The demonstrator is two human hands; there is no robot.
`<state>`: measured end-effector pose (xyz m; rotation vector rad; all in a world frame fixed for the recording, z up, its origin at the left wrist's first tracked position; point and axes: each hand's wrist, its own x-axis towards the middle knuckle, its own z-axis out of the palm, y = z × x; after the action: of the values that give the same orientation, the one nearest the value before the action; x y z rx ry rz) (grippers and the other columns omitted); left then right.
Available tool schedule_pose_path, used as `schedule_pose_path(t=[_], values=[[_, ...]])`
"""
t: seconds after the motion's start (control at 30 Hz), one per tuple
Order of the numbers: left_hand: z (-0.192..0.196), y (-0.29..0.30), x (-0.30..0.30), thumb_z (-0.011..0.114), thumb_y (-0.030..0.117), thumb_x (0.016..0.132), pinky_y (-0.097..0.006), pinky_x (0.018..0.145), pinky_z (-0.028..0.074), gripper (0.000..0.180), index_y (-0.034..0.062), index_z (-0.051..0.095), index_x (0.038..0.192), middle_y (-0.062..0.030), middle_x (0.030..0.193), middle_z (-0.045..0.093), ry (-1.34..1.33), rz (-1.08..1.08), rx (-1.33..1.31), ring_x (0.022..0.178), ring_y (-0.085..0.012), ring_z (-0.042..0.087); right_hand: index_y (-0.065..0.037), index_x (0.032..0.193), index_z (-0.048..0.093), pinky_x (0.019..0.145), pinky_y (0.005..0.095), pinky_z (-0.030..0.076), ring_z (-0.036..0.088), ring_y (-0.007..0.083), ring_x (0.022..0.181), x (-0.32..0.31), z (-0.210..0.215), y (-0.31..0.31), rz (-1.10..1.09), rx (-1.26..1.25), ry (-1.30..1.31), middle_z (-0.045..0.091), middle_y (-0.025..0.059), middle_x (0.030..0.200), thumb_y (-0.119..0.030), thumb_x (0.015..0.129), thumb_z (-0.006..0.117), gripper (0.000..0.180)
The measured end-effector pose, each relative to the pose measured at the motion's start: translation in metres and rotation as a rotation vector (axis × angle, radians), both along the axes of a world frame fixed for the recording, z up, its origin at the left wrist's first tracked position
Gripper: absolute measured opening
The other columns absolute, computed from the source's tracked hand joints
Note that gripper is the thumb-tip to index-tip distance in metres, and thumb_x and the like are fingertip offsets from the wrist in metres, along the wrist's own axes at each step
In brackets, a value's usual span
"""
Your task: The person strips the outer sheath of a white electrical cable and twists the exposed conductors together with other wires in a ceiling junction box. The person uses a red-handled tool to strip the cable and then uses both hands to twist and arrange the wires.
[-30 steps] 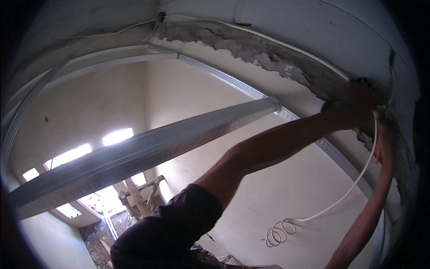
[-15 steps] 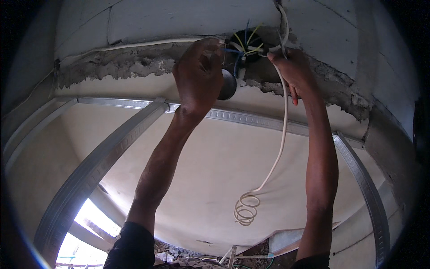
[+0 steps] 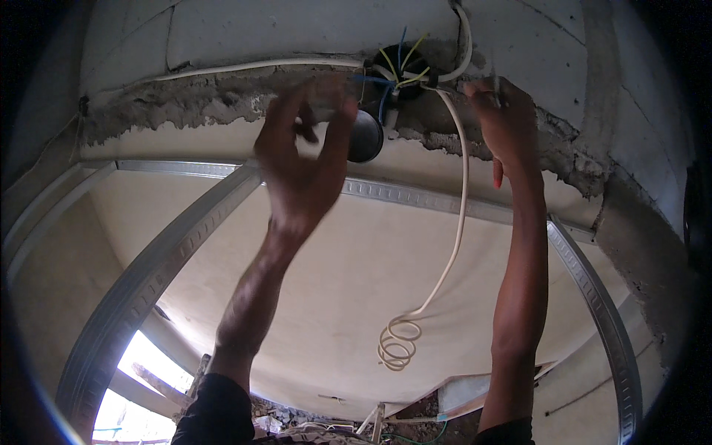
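A chased wall (image 3: 297,30) and metal track (image 3: 148,274) lay beyond the hands. The box (image 3: 397,74) with wires (image 3: 393,70) sat between them. Left hand (image 3: 304,159) was open, blurred; right hand (image 3: 504,122) pinched something thin beside the cable (image 3: 456,222).

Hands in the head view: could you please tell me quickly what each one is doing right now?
Left hand: open, fingers spread, motion-blurred, holding nothing visible.
Right hand: closed; what it holds cannot be told.
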<state>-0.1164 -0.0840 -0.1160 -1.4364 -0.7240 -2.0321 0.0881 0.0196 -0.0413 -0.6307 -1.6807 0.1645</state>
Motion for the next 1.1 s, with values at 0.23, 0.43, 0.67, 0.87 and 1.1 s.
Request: schedule_pose_path(t=[0.23, 0.43, 0.67, 0.87, 1.1], values=[[-0.114, -0.073, 0.032, 0.064, 0.012, 0.090, -0.025, 0.066, 0.042, 0.019, 0.0032, 0.061, 0.106, -0.0045, 0.098, 0.059, 0.237, -0.293, 0.160, 0.081, -0.0119, 0.050, -0.002, 0.103, 0.064, 0.061, 0.0360, 0.048, 0.062, 0.0209, 0.069, 0.053, -0.060, -0.025, 0.064, 0.077, 0.139, 0.062, 0.0097, 0.081, -0.045, 0.088, 0.063, 0.046], [-0.115, -0.084, 0.022, 0.063, 0.014, 0.090, -0.024, 0.064, 0.040, 0.020, 0.0021, 0.058, 0.105, -0.0052, 0.098, 0.056, 0.265, -0.247, 0.181, 0.079, -0.0111, 0.048, 0.000, 0.096, 0.059, 0.066, 0.0370, 0.051, 0.059, 0.0199, 0.068, 0.045, -0.162, -0.070, 0.452, -0.208, 0.364, 0.056, 0.0085, 0.076, -0.036, 0.088, 0.069, 0.038], [-0.091, -0.068, 0.011, 0.062, 0.016, 0.091, -0.022, 0.061, 0.038, 0.022, 0.0008, 0.056, 0.105, -0.0061, 0.099, 0.052, 0.193, -0.234, 0.200, 0.077, -0.0101, 0.045, -0.006, 0.102, 0.061, 0.073, 0.0306, 0.050, 0.058, 0.0125, 0.077, 0.041, -0.345, -0.096, 0.673, -0.786, -0.227, 0.060, 0.0012, 0.082, -0.021, 0.083, 0.076, 0.029], [-0.084, -0.011, 0.016, 0.061, 0.017, 0.091, -0.021, 0.063, 0.038, 0.024, -0.0005, 0.053, 0.105, -0.0069, 0.101, 0.050, -0.106, -0.500, -0.011, 0.078, -0.0094, 0.044, -0.008, 0.104, 0.061, 0.068, 0.0258, 0.046, 0.051, 0.0091, 0.070, 0.052, -0.470, -0.126, 0.671, -0.896, -0.490, 0.053, -0.0019, 0.071, -0.020, 0.083, 0.077, 0.029], [-0.153, -0.007, 0.059, 0.063, 0.005, 0.090, -0.022, 0.066, 0.042, 0.013, -0.0005, 0.057, 0.101, -0.0045, 0.092, 0.057, -0.145, -0.421, -0.441, 0.073, -0.0061, 0.052, -0.013, 0.094, 0.049, 0.043, 0.0339, 0.047, 0.053, 0.0212, 0.051, 0.062, -0.528, -0.148, 0.662, -1.190, 0.676, 0.051, 0.0094, 0.063, -0.010, 0.083, 0.066, 0.021]])
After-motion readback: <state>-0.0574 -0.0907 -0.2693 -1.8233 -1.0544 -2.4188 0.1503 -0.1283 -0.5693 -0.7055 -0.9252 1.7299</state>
